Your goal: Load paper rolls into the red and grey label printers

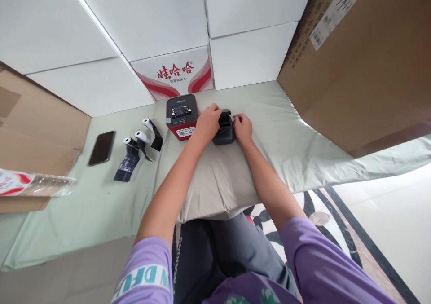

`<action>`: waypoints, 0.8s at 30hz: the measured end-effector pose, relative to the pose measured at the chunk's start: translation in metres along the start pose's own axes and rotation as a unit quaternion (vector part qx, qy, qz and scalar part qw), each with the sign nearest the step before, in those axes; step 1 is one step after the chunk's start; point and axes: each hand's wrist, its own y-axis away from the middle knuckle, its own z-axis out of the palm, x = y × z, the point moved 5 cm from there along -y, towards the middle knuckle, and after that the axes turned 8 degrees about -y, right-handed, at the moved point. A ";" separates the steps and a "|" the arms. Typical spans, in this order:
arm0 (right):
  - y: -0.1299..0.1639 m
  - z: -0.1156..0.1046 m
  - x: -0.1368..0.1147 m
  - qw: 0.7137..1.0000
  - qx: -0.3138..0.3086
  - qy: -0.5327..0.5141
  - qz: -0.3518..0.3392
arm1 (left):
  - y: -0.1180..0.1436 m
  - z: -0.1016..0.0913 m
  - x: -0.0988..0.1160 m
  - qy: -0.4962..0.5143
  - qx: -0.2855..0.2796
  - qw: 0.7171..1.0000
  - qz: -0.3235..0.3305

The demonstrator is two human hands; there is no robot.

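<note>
**Me:** Both hands are on the small black printer (223,131). Left hand (208,123) wraps its left side and steadies it; right hand (243,127) has its fingertips curled over the top right edge, pinching at what looks like the lid or the paper slot. Neither hand is free.

**Partner:** Where does it sit?

**Me:** On the pale green cloth (279,129) over the table, straight ahead of me, just right of the red-and-black printer (181,115) and almost touching it.

**Partner:** Which step would you call this?

**Me:** I judge I'm working the cover, opening or closing it. From this angle I can't tell whether a roll is inside. The next move calls for a firm hold with the left so the body doesn't slide on the cloth, and a light pull from the right fingertips.

**Partner:** Anything readable?

**Me:** The white carton (175,72) behind carries red Chinese characters, 娃哈哈, with smaller print beneath that I can't make out. The red printer has a white sticker with a code, too small to read. The brown carton (363,61) at right bears a shipping label, illegible. My left sleeve (144,277) shows letters, partly "DFU". The paper rolls (141,144) and phone (102,147) lie to the left.
</note>
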 end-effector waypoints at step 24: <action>-0.014 0.011 0.009 0.991 -0.110 -0.074 -0.013 | 0.045 0.027 -0.006 0.119 -0.022 0.989 -0.083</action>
